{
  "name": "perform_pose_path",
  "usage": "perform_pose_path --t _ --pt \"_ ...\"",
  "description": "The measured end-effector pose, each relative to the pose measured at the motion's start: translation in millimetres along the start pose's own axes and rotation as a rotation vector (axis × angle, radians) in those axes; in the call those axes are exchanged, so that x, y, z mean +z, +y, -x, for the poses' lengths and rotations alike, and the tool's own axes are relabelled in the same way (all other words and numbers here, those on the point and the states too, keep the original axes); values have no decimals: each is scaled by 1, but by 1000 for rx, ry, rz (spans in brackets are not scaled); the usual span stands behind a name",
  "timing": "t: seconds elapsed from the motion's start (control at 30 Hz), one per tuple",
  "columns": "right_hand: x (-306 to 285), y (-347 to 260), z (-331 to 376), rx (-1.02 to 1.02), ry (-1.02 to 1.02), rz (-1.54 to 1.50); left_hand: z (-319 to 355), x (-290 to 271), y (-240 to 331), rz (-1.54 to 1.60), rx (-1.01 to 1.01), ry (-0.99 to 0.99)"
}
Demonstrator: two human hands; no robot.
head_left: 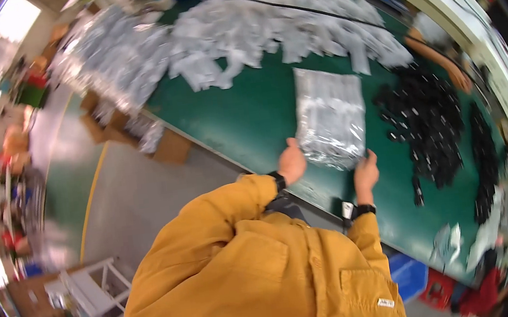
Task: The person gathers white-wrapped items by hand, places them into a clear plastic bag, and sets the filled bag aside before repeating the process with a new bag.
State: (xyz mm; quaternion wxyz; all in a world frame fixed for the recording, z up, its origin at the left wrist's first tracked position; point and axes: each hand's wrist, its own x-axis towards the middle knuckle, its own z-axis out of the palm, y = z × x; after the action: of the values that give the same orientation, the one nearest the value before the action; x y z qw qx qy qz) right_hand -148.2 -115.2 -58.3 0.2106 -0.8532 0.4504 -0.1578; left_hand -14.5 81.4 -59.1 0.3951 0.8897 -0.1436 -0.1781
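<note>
A clear plastic bag [330, 109] lies on the green tabletop in front of me, packed with whitish pieces in rows. Its glossy near end is crinkled. At the bag's near left corner, my left hand [293, 163] is closed on the edge. My right hand [366, 175] grips the near right corner, fingers partly hidden. Beyond the bag spreads a wide heap of small whitish translucent packets [263, 19]. To the right lies a pile of small black parts [428, 120], with a longer black row [483, 160] beside it.
Several filled plastic bags [119, 51] lie at the table's far left. Below that edge stand open cardboard boxes [168, 148]. Another person's arm [440, 59] reaches in at the far right. A blue bin [408, 275] sits under the near edge. A dark cable [306, 7] crosses above the heap.
</note>
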Motion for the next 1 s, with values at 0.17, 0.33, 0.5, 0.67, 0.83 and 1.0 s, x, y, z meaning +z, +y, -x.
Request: perform_pose_path --t 0.17,0.33,0.5,0.67,0.83,1.0 --pt "10 16 3 3 -22 -726 9 -31 17 296 10 -139" --pt "-44 -84 23 -55 -49 -938 1 -75 11 806 274 -76" --pt "-103 -180 41 -265 -188 -897 6 -182 18 842 296 -44" --pt "-142 -297 77 -507 -628 -943 81 -329 -28 945 249 25" --pt "-80 -451 123 -617 -1197 -823 126 -448 -125 848 170 310" --pt "60 -567 185 -287 -1424 -767 115 -548 -251 830 93 469"
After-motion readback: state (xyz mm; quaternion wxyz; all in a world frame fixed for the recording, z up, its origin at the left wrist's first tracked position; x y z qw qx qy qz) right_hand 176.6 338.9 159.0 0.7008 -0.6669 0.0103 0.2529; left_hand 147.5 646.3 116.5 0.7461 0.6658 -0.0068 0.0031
